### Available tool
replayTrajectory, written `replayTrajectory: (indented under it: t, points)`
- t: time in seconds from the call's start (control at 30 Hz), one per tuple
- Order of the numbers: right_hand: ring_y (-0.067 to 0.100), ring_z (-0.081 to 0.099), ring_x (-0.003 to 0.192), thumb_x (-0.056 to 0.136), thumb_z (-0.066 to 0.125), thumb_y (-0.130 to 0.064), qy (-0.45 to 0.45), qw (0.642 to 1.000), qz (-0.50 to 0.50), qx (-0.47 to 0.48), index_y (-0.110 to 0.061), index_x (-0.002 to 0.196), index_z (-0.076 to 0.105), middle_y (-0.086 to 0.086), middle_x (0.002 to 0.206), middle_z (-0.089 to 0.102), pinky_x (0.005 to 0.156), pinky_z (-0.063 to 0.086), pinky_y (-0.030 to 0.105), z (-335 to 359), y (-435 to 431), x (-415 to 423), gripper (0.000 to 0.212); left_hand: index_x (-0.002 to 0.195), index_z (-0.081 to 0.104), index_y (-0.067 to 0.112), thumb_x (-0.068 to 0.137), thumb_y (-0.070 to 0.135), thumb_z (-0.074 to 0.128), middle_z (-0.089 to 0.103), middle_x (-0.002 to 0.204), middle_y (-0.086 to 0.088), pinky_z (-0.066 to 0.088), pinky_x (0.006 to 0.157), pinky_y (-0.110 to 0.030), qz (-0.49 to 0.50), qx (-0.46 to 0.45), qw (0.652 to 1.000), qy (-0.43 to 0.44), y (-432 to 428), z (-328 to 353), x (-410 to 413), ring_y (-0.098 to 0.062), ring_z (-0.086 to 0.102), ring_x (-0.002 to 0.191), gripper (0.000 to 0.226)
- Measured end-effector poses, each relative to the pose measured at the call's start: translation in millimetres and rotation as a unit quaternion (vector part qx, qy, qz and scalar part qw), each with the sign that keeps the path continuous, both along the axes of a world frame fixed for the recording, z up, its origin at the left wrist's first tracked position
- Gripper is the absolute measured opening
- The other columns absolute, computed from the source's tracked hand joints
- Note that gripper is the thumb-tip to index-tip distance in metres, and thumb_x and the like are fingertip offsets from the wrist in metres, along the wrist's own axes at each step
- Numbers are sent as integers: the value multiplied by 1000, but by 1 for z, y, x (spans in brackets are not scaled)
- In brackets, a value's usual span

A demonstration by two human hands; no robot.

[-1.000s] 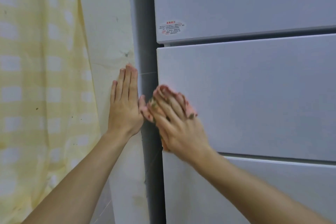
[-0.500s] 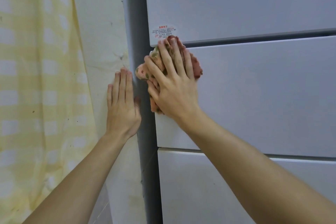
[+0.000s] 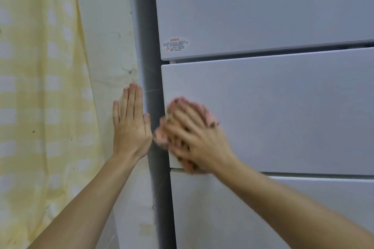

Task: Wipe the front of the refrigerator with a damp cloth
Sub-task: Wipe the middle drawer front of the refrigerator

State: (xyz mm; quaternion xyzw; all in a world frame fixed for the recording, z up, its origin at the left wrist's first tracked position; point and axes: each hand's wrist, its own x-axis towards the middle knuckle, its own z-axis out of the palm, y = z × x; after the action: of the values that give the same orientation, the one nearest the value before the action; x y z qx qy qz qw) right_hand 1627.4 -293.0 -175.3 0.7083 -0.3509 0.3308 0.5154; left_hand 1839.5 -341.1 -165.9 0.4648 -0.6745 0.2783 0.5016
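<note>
Two hands up. Right hand (image 3: pixel 194 139), blurred, fingers spread and near straight, presses the pink cloth (image 3: pixel 162 137) flat to the refrigerator (image 3: pixel 283 107) middle panel. The cloth bunches out beyond the thumb. Left hand (image 3: pixel 130 125) lies flat on the wall (image 3: pixel 105 46), fingers straight, holding nothing. Best practice: even palm pressure, overlapping strokes, cloth tucked under the fingertips.

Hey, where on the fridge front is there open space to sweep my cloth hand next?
Free: the middle panel right of the right hand; the top door above and right of the sticker; the bottom panel under the seam. Crowded: the left edge, where the cloth nearly meets the left hand on the wall.
</note>
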Motion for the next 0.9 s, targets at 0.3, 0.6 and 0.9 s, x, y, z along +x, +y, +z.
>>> replayTrajectory:
  t: [0.3,0.6,0.9]
  points:
    - [39,21,160,109,52,-40,-156,987,11,-28,-25,161,42,18,170,28,130,20,57,-11,3,-11,55,169,15,18,104,16,34,12,177,-1,-2,133,-43,-69,-62,996,13,15,0,-24,-14,6,164,67]
    - [28,17,162,111,46,-34,-6,999,11,34,-27,162,40,10,172,27,132,18,47,-49,18,-54,52,168,19,12,105,23,36,11,177,-6,6,133,-50,-92,-61,994,-21,20,-15,-71,-22,7,164,66]
    - [38,22,160,107,54,-37,-260,960,4,-103,-22,159,47,23,168,31,129,21,55,67,12,-72,54,169,18,17,105,29,36,11,177,-5,3,133,-46,-47,-99,994,-5,13,-19,-83,-23,7,164,67]
